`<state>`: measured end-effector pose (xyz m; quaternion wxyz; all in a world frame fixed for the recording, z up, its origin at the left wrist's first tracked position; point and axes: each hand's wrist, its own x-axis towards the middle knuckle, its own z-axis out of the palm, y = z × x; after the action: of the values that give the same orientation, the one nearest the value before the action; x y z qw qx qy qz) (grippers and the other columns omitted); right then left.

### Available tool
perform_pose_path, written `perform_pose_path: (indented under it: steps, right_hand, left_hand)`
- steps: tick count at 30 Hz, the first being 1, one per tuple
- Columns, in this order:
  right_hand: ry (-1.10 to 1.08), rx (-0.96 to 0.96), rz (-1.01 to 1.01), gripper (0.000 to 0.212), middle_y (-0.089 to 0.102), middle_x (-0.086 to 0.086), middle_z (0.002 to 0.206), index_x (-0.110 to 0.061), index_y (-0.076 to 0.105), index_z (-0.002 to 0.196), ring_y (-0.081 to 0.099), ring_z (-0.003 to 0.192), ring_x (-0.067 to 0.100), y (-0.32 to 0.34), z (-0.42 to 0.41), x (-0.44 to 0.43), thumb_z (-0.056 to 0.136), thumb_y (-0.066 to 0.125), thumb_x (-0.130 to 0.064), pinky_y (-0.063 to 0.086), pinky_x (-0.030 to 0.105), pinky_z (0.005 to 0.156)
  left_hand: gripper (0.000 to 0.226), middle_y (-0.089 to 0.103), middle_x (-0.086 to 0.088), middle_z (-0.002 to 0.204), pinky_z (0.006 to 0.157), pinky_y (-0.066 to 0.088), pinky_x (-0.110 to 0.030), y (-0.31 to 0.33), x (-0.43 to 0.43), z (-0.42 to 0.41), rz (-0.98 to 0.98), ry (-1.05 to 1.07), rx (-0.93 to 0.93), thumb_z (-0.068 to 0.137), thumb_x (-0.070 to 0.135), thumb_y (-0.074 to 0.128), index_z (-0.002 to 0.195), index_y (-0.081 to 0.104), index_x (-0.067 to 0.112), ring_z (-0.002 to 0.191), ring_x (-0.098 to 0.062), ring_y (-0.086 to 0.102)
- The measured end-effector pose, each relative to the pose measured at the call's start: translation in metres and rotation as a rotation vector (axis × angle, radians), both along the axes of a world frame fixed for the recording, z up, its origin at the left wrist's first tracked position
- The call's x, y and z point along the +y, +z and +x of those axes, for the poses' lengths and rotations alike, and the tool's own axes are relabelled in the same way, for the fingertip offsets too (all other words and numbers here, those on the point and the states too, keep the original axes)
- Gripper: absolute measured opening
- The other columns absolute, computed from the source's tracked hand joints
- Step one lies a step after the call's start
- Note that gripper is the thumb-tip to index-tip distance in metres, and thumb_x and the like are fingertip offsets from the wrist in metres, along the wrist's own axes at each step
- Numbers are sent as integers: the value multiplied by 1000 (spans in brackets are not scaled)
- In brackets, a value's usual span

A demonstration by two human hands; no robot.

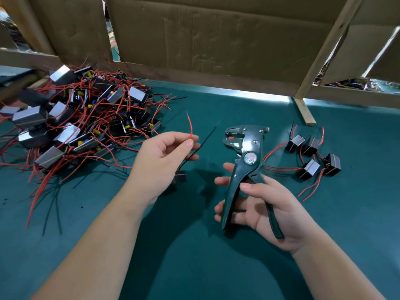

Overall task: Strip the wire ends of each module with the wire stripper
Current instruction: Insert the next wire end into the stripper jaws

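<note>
Mid-batch, by the look of it. Nearest: wire stripper [246, 161] held in right hand [275, 208], fingers loosely curled round both handles, jaws apart, nothing in them. Just beyond, to the left: red wire [191, 126] pinched between thumb and forefinger of left hand [160, 163], other fingers loosely extended; module [179, 177] dangling below, over green mat [194, 267]. Bare-looking tip on the red, so probably stripped; black wire [205, 139] too thin to judge, likely next. Further right: four modules [311, 156] set apart, presumably done. Far left: big tangled pile [75, 120], presumably not yet done, so bulk of job left. Cardboard wall [216, 29] behind.
</note>
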<state>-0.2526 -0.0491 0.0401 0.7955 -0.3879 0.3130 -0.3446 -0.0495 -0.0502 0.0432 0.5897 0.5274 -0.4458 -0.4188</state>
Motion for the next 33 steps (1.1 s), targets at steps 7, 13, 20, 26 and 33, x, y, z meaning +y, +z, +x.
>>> perform_pose_path:
  steps: [7, 13, 20, 26, 33]
  right_hand:
    - [180, -77, 43, 67, 62, 22, 98, -5, 57, 128, 61, 77, 42, 1, 2, 3, 65, 77, -13, 50, 57, 75]
    - [237, -93, 55, 76, 61, 21, 95, -2, 54, 130, 61, 76, 42, 5, 0, 2, 63, 83, -21, 49, 58, 75]
    - [259, -30, -23, 65, 61, 21, 95, -2, 55, 127, 62, 77, 44, 4, -2, 4, 70, 80, -21, 48, 58, 76]
    - [195, 0, -29, 66, 61, 22, 93, -1, 58, 123, 62, 75, 45, 1, 1, 5, 65, 83, -22, 49, 58, 73]
    - [235, 2, -44, 61, 61, 22, 93, 0, 58, 121, 62, 75, 44, 3, 0, 8, 69, 81, -22, 49, 57, 73]
  left_hand:
    - [14, 61, 7, 58, 51, 34, -10, -4, 1, -2, -115, -117, -123, 93, 18, 58, 101, 66, 24, 49, 1, 48]
    - [6, 50, 4, 63, 55, 33, -20, -7, -1, -2, -162, -104, -275, 84, 27, 62, 84, 68, 25, 59, -9, 39]
    - [10, 37, 10, 64, 66, 35, -28, -3, 1, 6, -282, 109, -553, 86, 33, 61, 86, 65, 42, 60, -5, 39]
    - [9, 41, 12, 70, 79, 23, -33, 1, 6, 4, -374, 213, -854, 88, 33, 61, 90, 69, 37, 70, -5, 45]
    - [7, 45, 10, 73, 74, 19, -33, 2, 6, 4, -433, 287, -1001, 86, 31, 67, 90, 73, 31, 73, -9, 49]
